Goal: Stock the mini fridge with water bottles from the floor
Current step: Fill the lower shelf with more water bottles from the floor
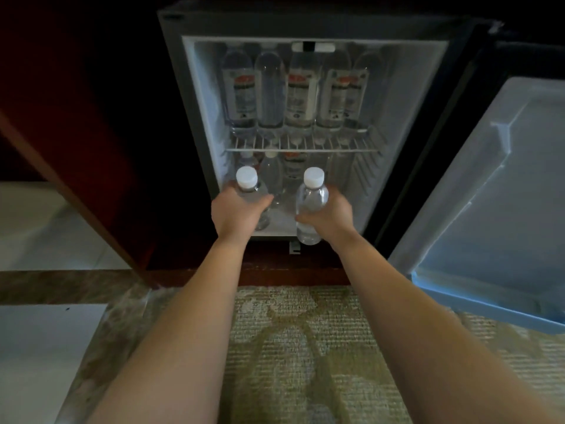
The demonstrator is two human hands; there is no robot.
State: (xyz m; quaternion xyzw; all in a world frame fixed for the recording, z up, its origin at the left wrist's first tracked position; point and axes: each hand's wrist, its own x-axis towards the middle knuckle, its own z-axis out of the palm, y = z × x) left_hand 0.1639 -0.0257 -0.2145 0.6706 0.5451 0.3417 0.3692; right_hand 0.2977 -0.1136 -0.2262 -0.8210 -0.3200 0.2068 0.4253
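The mini fridge [422,87] stands open in front of me, lit inside. Several labelled water bottles [298,96] stand in a row on its wire shelf [305,148]. A few more bottles [270,172] stand at the back of the lower compartment. My left hand [237,214] grips a clear white-capped water bottle [247,182] at the lower compartment's left front. My right hand [328,217] grips a second white-capped bottle [312,194] upright at the fridge's front edge, its base just outside the opening.
The fridge door [495,203] hangs open to the right, its pale inner liner facing me. A dark wooden cabinet panel [76,148] flanks the fridge on the left. A patterned carpet [293,347] covers the floor below my arms, with pale tile [46,347] at the left.
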